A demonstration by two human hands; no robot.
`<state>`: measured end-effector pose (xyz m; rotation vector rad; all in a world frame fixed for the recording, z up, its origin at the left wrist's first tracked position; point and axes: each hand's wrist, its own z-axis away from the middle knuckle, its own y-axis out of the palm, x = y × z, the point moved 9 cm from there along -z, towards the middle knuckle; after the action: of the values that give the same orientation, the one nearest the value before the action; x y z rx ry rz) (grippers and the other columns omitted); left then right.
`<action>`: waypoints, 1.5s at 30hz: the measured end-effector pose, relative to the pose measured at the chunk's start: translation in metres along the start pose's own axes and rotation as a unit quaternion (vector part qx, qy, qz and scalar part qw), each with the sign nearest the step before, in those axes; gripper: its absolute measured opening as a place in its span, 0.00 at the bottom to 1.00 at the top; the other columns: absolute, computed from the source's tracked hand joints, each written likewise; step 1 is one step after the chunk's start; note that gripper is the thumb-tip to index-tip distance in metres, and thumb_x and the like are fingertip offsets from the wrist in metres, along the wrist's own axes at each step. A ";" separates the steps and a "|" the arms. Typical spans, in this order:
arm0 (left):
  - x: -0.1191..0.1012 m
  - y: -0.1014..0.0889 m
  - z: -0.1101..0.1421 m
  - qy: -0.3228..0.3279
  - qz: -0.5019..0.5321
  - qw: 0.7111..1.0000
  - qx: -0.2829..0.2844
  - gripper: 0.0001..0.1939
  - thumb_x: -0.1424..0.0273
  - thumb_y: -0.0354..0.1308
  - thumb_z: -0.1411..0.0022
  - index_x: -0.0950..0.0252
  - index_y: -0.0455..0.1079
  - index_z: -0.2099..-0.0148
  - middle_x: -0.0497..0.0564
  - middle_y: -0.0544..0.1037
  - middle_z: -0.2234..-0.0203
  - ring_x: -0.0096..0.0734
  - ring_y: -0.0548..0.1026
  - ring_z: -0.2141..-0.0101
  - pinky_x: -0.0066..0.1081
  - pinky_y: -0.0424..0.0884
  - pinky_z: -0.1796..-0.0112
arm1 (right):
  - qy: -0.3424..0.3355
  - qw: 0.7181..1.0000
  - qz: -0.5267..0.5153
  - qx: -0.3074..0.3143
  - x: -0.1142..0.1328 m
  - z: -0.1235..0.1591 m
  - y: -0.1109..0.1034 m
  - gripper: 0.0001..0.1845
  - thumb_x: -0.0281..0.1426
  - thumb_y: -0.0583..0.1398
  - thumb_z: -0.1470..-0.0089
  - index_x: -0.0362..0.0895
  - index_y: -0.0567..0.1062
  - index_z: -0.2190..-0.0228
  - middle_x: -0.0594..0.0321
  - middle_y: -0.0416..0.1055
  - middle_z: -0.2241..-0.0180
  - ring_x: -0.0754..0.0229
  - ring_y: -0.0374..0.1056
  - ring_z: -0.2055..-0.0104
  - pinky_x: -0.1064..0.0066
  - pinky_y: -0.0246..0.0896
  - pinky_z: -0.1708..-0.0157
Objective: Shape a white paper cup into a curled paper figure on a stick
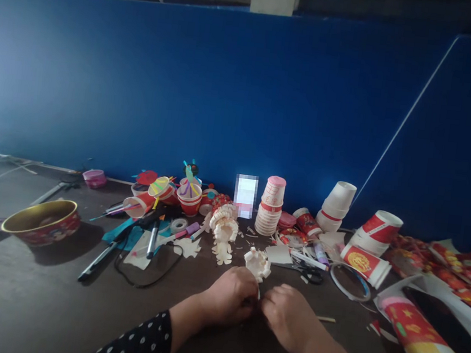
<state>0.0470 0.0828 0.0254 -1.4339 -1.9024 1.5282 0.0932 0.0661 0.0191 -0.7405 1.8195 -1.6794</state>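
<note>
My left hand (232,296) and my right hand (291,317) are close together low over the table, fingers curled into a pinch. A thin sliver of a white paper piece (260,290) shows between the fingertips; the rest of it is hidden by the fingers. Just beyond my hands lies a cut white paper cup piece (257,263) with curled tabs around its rim. Left of that stands a craft of stacked, curled white paper cup pieces (224,229), with flat petal-like tabs at its near end.
Behind are a tall cup stack (271,206), scissors (313,274), a tape ring (350,282) and a marker (152,239). A gold-lined red bowl (43,222) stands left. At right, a red patterned paper cup (429,343) lies beside a dark phone-like slab (444,319). A blue partition (236,97) closes the back.
</note>
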 end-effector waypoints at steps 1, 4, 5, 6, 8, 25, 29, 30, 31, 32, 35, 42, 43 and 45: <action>0.000 0.000 0.000 -0.002 0.004 1.000 0.000 0.03 0.76 0.55 0.50 0.65 0.67 0.75 0.49 0.75 0.74 0.31 0.71 0.68 0.28 0.64 0.64 | 0.005 1.000 -0.007 0.000 -0.002 0.001 0.000 0.12 0.23 0.51 0.46 0.42 0.74 0.72 0.60 0.73 0.71 0.60 0.66 0.68 0.68 0.51 0.65; 0.000 -0.001 -0.001 -0.014 0.025 1.000 -0.006 0.03 0.78 0.56 0.53 0.65 0.68 0.75 0.49 0.75 0.73 0.31 0.72 0.67 0.28 0.64 0.63 | 0.033 0.998 -0.048 -0.001 -0.008 0.003 -0.005 0.09 0.26 0.53 0.47 0.43 0.74 0.72 0.62 0.73 0.71 0.61 0.66 0.67 0.70 0.51 0.67; 0.000 -0.002 -0.001 -0.017 0.033 0.999 -0.009 0.04 0.78 0.56 0.54 0.65 0.68 0.75 0.49 0.75 0.73 0.31 0.72 0.67 0.28 0.64 0.63 | 0.041 0.997 -0.059 -0.006 -0.010 0.004 -0.008 0.08 0.27 0.54 0.47 0.44 0.74 0.72 0.63 0.72 0.71 0.61 0.66 0.67 0.71 0.52 0.67; 0.000 -0.003 -0.001 -0.018 0.040 0.999 -0.013 0.04 0.79 0.56 0.55 0.66 0.69 0.75 0.49 0.75 0.73 0.31 0.72 0.67 0.28 0.64 0.63 | 0.049 0.996 -0.069 -0.010 -0.011 0.005 -0.011 0.07 0.27 0.55 0.48 0.44 0.74 0.72 0.64 0.72 0.70 0.61 0.66 0.66 0.71 0.52 0.67; -0.001 -0.004 0.000 -0.016 0.051 0.998 -0.023 0.05 0.80 0.56 0.56 0.66 0.69 0.75 0.49 0.75 0.74 0.31 0.72 0.68 0.28 0.64 0.63 | 0.057 0.995 -0.081 -0.012 -0.011 0.005 -0.015 0.07 0.27 0.55 0.48 0.45 0.74 0.71 0.64 0.72 0.69 0.62 0.66 0.65 0.72 0.52 0.67; 0.005 -0.001 0.002 -0.124 0.039 0.990 -0.054 0.05 0.81 0.54 0.57 0.66 0.66 0.77 0.50 0.72 0.76 0.32 0.68 0.69 0.29 0.62 0.66 | 0.176 0.974 -0.144 -0.022 -0.022 0.010 -0.013 0.10 0.23 0.53 0.52 0.46 0.73 0.75 0.64 0.73 0.71 0.63 0.68 0.69 0.74 0.50 0.72; 0.005 0.000 0.002 -0.138 0.045 0.989 -0.040 0.06 0.81 0.54 0.56 0.66 0.66 0.77 0.49 0.72 0.76 0.32 0.68 0.68 0.28 0.62 0.65 | 0.181 0.973 -0.143 -0.017 -0.024 0.010 -0.011 0.10 0.24 0.53 0.52 0.45 0.74 0.76 0.64 0.72 0.73 0.63 0.67 0.70 0.74 0.48 0.72; 0.006 0.000 0.002 -0.138 0.049 0.988 -0.037 0.06 0.81 0.55 0.56 0.66 0.67 0.77 0.49 0.73 0.75 0.31 0.68 0.68 0.28 0.62 0.64 | 0.184 0.973 -0.140 -0.015 -0.025 0.011 -0.011 0.10 0.24 0.53 0.53 0.45 0.74 0.76 0.64 0.72 0.73 0.63 0.66 0.70 0.74 0.48 0.73; 0.006 -0.001 0.002 -0.138 0.054 0.988 -0.035 0.05 0.81 0.55 0.55 0.66 0.67 0.77 0.49 0.73 0.75 0.31 0.68 0.67 0.28 0.62 0.64 | 0.188 0.972 -0.137 -0.013 -0.025 0.011 -0.011 0.10 0.25 0.53 0.53 0.45 0.74 0.77 0.64 0.72 0.74 0.63 0.66 0.70 0.73 0.47 0.73; 0.007 0.000 0.002 -0.136 0.061 0.988 -0.030 0.05 0.80 0.56 0.55 0.66 0.68 0.77 0.49 0.74 0.75 0.31 0.68 0.67 0.28 0.62 0.63 | 0.191 0.972 -0.135 -0.013 -0.025 0.011 -0.011 0.10 0.25 0.53 0.53 0.45 0.74 0.77 0.64 0.72 0.74 0.63 0.66 0.70 0.73 0.47 0.73; 0.008 0.000 0.002 -0.124 0.086 0.988 -0.019 0.03 0.77 0.61 0.55 0.66 0.69 0.76 0.48 0.75 0.74 0.31 0.69 0.67 0.28 0.62 0.63 | 0.194 0.971 -0.140 -0.020 -0.025 0.011 -0.013 0.10 0.25 0.54 0.54 0.46 0.74 0.77 0.64 0.72 0.73 0.63 0.66 0.70 0.73 0.47 0.73; 0.009 0.000 0.004 -0.121 0.105 0.986 -0.041 0.06 0.81 0.58 0.56 0.66 0.70 0.77 0.48 0.75 0.73 0.30 0.69 0.66 0.28 0.62 0.62 | 0.195 0.968 -0.158 -0.024 -0.026 0.010 -0.012 0.11 0.24 0.54 0.54 0.46 0.75 0.77 0.63 0.72 0.73 0.63 0.67 0.69 0.74 0.49 0.71; 0.010 0.000 0.004 -0.131 0.105 0.985 -0.045 0.06 0.81 0.58 0.57 0.66 0.71 0.77 0.48 0.75 0.73 0.31 0.69 0.66 0.28 0.62 0.62 | 0.197 0.967 -0.161 -0.024 -0.027 0.010 -0.012 0.11 0.24 0.54 0.54 0.46 0.76 0.77 0.63 0.72 0.73 0.63 0.67 0.69 0.74 0.50 0.71; 0.013 0.001 0.004 -0.162 0.105 0.980 -0.049 0.06 0.81 0.57 0.56 0.66 0.71 0.77 0.48 0.75 0.73 0.32 0.69 0.65 0.28 0.63 0.62 | 0.203 0.965 -0.166 -0.020 -0.029 0.011 -0.011 0.11 0.24 0.54 0.54 0.46 0.76 0.76 0.63 0.73 0.72 0.63 0.67 0.68 0.74 0.51 0.70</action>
<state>0.0386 0.0910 0.0181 -1.5486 -2.0892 1.8900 0.1215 0.0785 0.0299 -0.7958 2.0988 -2.1444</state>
